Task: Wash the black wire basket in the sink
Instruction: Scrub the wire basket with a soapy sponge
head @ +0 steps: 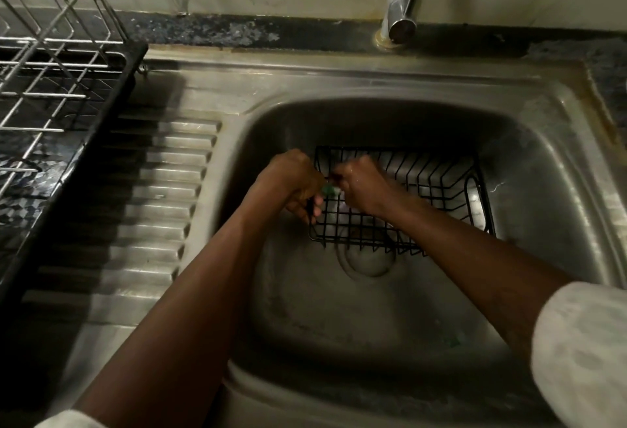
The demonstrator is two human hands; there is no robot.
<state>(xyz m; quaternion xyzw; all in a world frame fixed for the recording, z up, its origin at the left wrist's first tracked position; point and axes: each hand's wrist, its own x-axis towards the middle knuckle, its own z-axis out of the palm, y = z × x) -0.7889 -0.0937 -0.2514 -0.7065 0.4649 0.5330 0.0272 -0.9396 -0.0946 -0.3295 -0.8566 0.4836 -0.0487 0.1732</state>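
Observation:
The black wire basket [437,190] lies in the steel sink [543,142], over the drain. My left hand [293,183] grips the basket's left rim, fingers curled round the wire. Inside the basket at its left end, my right hand [359,183] is curled round a small green scrubber [329,190], pressing it against the wire. Only a sliver of the scrubber shows between the two hands.
A chrome tap [402,3] stands behind the sink, with no water visibly running. The ribbed draining board [152,196] lies to the left. On the far left stands a metal dish rack [51,64] on a black tray [68,169]. The drain [368,258] sits below the basket.

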